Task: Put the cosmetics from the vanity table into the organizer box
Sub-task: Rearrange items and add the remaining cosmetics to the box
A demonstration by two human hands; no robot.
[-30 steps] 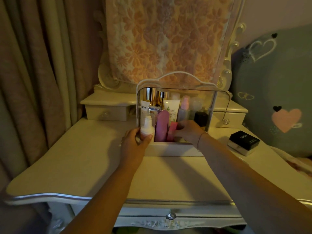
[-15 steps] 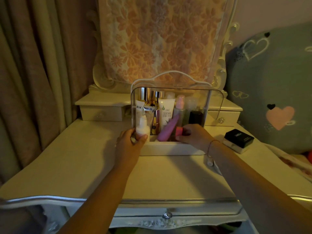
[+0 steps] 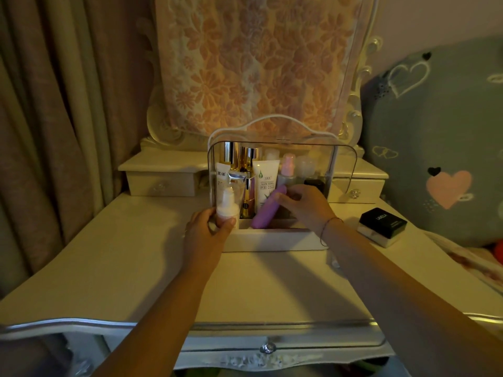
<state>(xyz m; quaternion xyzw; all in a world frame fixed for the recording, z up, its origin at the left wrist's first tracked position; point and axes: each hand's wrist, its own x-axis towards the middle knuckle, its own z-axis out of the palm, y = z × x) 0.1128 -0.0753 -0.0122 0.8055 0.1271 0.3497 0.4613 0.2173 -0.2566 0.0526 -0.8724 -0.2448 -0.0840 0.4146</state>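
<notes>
The white organizer box with a clear front lid and a handle stands at the middle of the vanity table. Inside it stand several tubes and bottles, among them an aloe vera tube. My left hand grips a small white pump bottle at the box's left front corner. My right hand reaches into the box, fingers resting on a purple tube that leans to the right in the front compartment. A black-lidded jar sits on the table, right of the box.
Two small drawer units flank the box at the back. A mirror draped in floral cloth rises behind. Curtains hang at the left, and a grey heart-print cushion lies at the right. The table's silver front edge is near me.
The purple tube has tipped from upright to leaning right. My right hand has moved deeper into the box over it. The small pink item it held is hidden. My left hand stays on the pump bottle.
</notes>
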